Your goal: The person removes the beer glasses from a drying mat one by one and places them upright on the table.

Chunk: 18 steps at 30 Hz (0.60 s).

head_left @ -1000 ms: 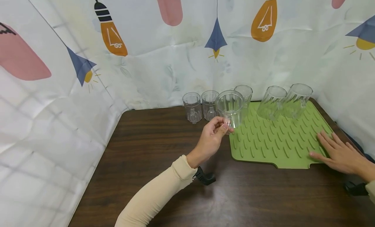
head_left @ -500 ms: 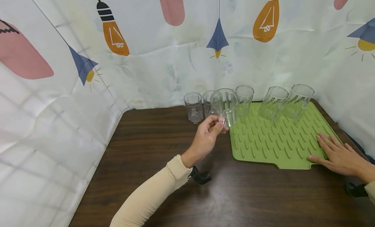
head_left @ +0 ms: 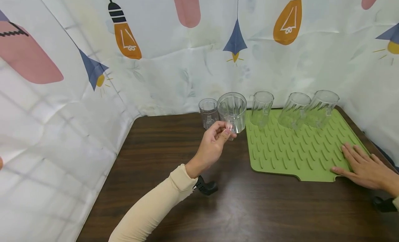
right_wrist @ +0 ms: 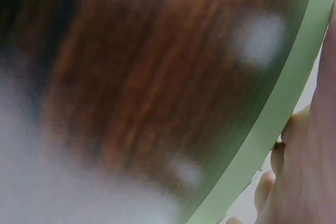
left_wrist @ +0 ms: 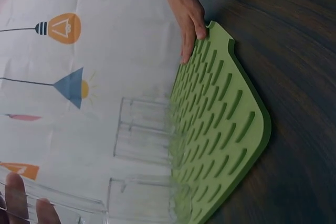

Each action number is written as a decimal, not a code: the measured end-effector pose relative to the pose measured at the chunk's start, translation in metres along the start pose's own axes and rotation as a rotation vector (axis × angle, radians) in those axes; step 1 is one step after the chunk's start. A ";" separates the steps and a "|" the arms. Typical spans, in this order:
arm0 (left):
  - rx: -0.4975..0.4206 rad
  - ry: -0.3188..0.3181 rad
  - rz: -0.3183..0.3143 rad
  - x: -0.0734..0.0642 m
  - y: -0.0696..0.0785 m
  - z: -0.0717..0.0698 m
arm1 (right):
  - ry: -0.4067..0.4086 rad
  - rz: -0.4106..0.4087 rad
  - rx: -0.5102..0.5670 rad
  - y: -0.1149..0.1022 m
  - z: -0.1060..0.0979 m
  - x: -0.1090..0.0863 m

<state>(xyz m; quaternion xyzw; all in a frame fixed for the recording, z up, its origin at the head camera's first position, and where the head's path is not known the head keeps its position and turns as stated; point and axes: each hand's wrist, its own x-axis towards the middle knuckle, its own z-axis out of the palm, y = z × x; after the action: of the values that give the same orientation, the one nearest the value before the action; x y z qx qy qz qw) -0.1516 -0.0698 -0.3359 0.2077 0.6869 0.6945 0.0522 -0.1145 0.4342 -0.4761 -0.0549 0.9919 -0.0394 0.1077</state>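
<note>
Left hand (head_left: 212, 142) pinches mug (head_left: 233, 112) by handle, toward tabletop (head_left: 162, 148) back edge; right hand (head_left: 368, 169) spread on mat (head_left: 282, 160), gripping nothing. Best clear neighbouring glass (head_left: 207, 112).

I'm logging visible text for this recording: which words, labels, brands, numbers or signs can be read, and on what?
None: no lettering can be made out on the green mat, the glass mug in the left hand, or the backdrop, which bears orange bulbs and blue lamps.
</note>
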 end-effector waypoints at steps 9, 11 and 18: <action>0.114 0.061 0.020 -0.003 0.005 -0.020 | 0.000 0.013 -0.014 -0.001 -0.001 -0.003; 0.126 0.070 0.016 -0.004 0.007 -0.024 | 0.008 0.007 -0.025 -0.001 -0.001 -0.003; 0.122 0.103 -0.018 -0.005 0.011 -0.041 | 0.015 -0.011 -0.028 -0.003 -0.002 -0.002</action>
<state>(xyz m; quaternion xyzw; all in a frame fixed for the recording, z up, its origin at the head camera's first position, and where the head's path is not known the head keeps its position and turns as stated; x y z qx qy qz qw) -0.1593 -0.1106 -0.3253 0.1685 0.7315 0.6606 0.0103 -0.1130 0.4316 -0.4739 -0.0616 0.9928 -0.0263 0.0992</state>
